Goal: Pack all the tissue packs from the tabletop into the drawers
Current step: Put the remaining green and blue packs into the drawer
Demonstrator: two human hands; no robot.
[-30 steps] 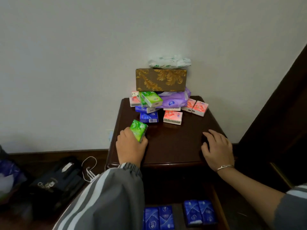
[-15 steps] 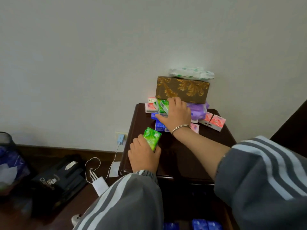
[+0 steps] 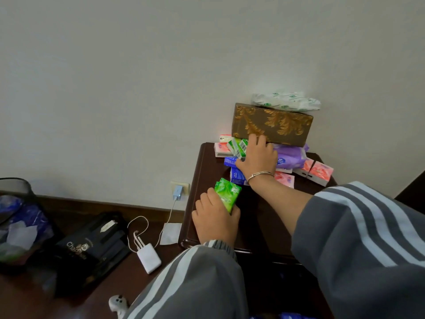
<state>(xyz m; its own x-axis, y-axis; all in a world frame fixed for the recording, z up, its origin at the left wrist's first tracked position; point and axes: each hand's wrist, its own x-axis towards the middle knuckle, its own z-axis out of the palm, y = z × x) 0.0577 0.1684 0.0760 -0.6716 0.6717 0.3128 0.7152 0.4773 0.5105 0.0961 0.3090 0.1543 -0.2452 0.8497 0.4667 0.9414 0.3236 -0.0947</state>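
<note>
My left hand (image 3: 216, 221) grips a green tissue pack (image 3: 227, 193) upright on the dark wooden nightstand (image 3: 207, 171). My right hand (image 3: 258, 157) reaches into the pile at the back and closes its fingers on another green tissue pack (image 3: 238, 147). Blue packs (image 3: 235, 173) lie under and beside that hand, pink packs (image 3: 319, 172) to the right, and pink-white packs (image 3: 220, 148) at the left. A purple soft pack (image 3: 291, 156) lies under a gold-patterned tissue box (image 3: 273, 124), which carries a white-green soft pack (image 3: 285, 101). My sleeves hide the drawer.
The pile leans against the white wall. On the floor to the left are a black box (image 3: 92, 245), a white charger with cable (image 3: 149, 261), a wall plug (image 3: 177, 192), a paper slip (image 3: 170, 233) and a dark bin (image 3: 16, 217). A white controller (image 3: 118, 303) lies near my left sleeve.
My right hand left the nightstand's front edge, reached to the pile and took hold of a green pack. My view swung left and the open drawer dropped out of sight. My left hand kept its pack.
</note>
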